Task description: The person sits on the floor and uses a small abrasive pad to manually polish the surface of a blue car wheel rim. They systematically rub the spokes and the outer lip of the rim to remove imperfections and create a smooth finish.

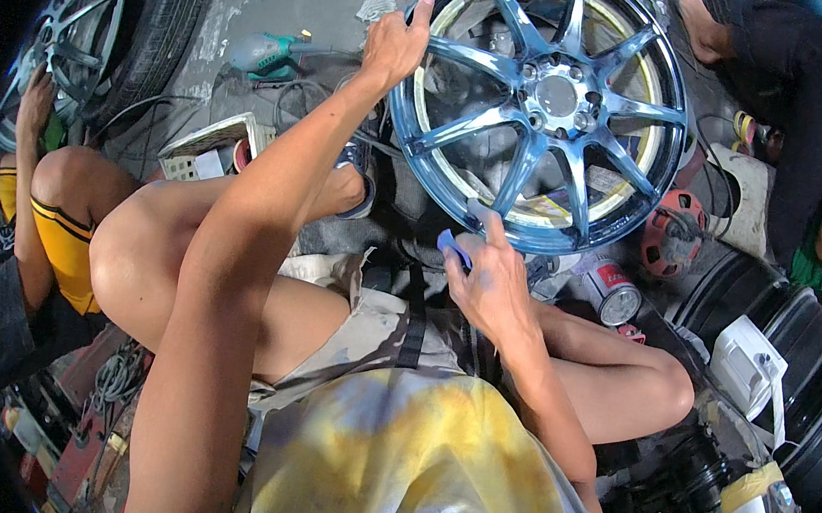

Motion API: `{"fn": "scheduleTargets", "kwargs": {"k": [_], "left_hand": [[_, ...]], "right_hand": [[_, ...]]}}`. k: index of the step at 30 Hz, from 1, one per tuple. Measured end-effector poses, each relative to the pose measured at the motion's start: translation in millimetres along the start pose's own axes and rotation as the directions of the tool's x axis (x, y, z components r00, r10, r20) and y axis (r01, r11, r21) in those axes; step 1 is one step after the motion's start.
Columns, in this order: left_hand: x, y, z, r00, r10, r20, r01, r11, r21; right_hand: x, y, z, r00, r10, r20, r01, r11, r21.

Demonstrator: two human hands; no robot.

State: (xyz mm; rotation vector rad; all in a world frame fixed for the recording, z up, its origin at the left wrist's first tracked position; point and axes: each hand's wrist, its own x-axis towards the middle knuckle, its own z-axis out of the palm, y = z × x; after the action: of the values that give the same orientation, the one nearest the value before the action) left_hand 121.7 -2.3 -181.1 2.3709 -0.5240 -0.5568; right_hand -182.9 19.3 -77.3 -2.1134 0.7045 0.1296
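Blue rim [548,101] upright ahead of knees, crowded by clutter; left hand [393,44] gripping its upper left edge, fingers curled over; right hand [494,280] at lower edge, pinching small blue pad [454,249]; can [613,290] just beside.

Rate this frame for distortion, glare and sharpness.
Head view: strong fisheye bending, black corners at the rim; the blue alloy wheel shows mild sheen on its spokes, no blown glare; left hand and right hand are sharp; lighting is even, shadows soft.
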Motion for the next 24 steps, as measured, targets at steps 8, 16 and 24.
{"fn": "scheduleTargets", "kwargs": {"k": [8,16,24], "left_hand": [[1,1,4,1.000,-0.020,0.006,0.020,1.000,-0.001],[3,0,6,0.997,0.068,-0.046,-0.067,0.998,0.015],[4,0,4,1.000,0.008,-0.010,-0.007,1.000,0.020]], "right_hand": [[23,9,10,0.997,-0.068,-0.020,0.071,0.967,0.245],[26,-9,22,0.997,-0.042,-0.069,0.049,0.993,0.107],[-31,-13,4,0.990,0.108,0.093,-0.075,0.951,-0.299]]}}
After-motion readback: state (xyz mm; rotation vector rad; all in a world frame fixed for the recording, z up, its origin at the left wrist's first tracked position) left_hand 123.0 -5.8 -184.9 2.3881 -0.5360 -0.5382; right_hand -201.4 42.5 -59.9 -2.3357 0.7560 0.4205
